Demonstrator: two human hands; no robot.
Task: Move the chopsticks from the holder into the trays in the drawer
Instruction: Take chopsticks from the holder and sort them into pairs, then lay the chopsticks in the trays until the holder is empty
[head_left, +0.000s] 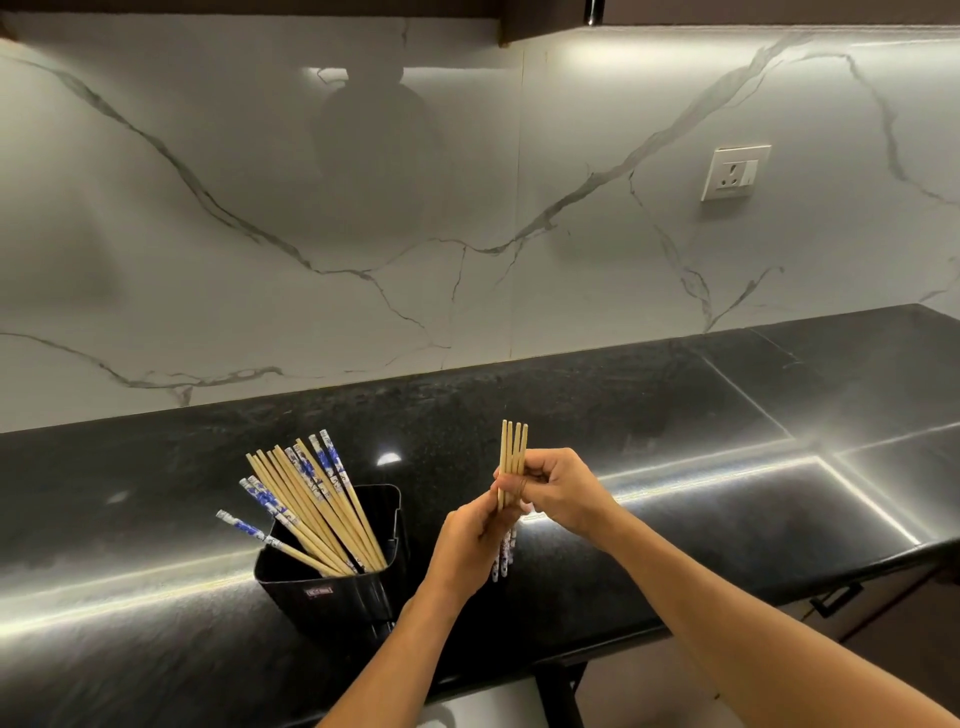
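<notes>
Chopsticks (311, 512) lean up and to the left in the black holder (332, 587) on the tabletop (675, 395), just left of both hands. A small bundle (513, 449) stands nearly upright, plain tips up and patterned ends down. The left hand (467, 545) has its fingers closed around the lower part, the right hand (558, 493) pinches it higher. No drawer is visible.

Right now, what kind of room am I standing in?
Most likely a home kitchen: a black stone countertop under a marble-look backsplash with a wall socket, and a black holder full of chopsticks.
</notes>
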